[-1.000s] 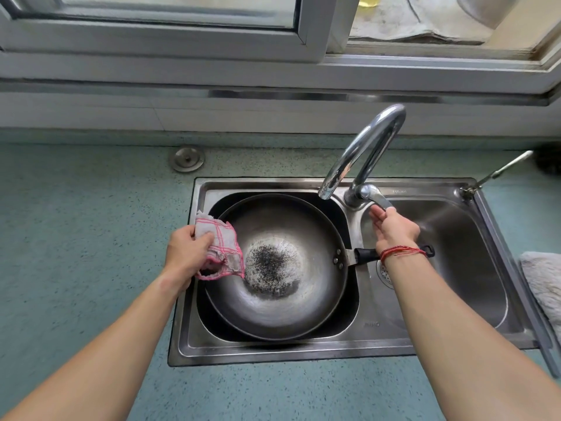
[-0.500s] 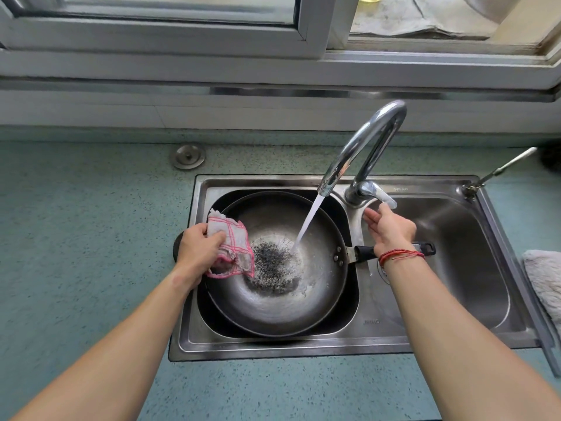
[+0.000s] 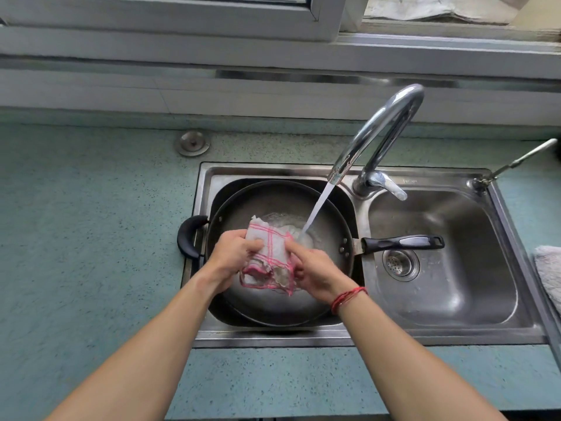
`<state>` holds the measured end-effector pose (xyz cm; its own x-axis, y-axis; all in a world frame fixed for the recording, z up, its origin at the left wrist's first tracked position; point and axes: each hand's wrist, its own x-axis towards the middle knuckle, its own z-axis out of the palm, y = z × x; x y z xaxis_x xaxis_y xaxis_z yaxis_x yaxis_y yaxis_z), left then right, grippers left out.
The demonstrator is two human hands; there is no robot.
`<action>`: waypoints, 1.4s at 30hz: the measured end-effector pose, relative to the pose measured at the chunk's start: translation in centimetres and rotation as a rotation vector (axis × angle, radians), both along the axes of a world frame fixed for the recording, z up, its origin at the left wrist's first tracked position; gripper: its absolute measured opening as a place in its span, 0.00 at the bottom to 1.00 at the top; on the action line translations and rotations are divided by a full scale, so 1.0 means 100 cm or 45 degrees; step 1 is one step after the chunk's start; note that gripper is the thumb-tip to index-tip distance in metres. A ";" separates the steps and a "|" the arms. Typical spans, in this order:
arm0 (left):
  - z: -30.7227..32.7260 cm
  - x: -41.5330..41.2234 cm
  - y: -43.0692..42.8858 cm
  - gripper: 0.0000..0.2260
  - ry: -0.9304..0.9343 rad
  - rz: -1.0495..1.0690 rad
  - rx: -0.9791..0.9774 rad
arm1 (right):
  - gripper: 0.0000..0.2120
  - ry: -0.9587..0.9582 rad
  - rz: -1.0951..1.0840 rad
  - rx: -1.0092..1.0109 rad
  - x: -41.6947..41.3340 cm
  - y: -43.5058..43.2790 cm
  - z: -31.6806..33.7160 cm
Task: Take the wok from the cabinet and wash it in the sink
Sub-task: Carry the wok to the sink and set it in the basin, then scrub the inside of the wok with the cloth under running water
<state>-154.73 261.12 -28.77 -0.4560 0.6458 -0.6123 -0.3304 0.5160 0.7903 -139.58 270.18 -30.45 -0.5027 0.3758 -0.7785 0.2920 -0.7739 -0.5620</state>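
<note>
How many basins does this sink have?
2. The left basin holds the wok under the running water. The right basin shows only its drain strainer. Nothing suggests a hidden third.

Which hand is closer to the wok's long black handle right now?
Right. The right hand grips the cloth just left of the long handle; the left hand holds the cloth's other side, farther left, near the black loop handle.

Teal countertop (image 3: 91, 238), round metal cap (image 3: 193, 143), grey towel (image 3: 549, 271)
</note>
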 end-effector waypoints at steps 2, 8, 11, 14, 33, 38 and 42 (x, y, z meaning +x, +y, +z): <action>-0.001 0.004 -0.002 0.07 -0.025 -0.047 -0.002 | 0.18 0.172 -0.033 -0.198 -0.004 -0.010 0.000; 0.000 0.001 -0.011 0.08 0.549 -0.284 -0.187 | 0.13 0.157 -0.043 -0.012 -0.014 -0.016 -0.020; 0.002 -0.013 -0.020 0.05 0.765 -0.242 -0.246 | 0.13 -0.045 0.123 0.291 -0.023 -0.015 -0.029; 0.008 -0.032 -0.031 0.03 0.920 -0.129 -0.256 | 0.12 -0.318 0.467 0.705 -0.023 -0.013 -0.040; -0.021 -0.089 -0.035 0.23 1.215 -0.230 -0.683 | 0.17 -0.585 1.059 1.683 -0.014 -0.044 -0.064; -0.025 -0.092 -0.036 0.19 1.249 -0.309 -0.619 | 0.06 -0.469 0.954 1.939 -0.024 -0.054 -0.085; -0.028 -0.093 -0.036 0.19 1.270 -0.292 -0.596 | 0.08 -0.303 0.939 2.074 -0.054 -0.051 -0.096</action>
<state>-164.07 257.50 -31.60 -0.7774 0.5797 -0.2442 0.4822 0.7984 0.3606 -144.95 265.06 -40.01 -0.8469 0.5308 0.0317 0.4636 0.7664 -0.4446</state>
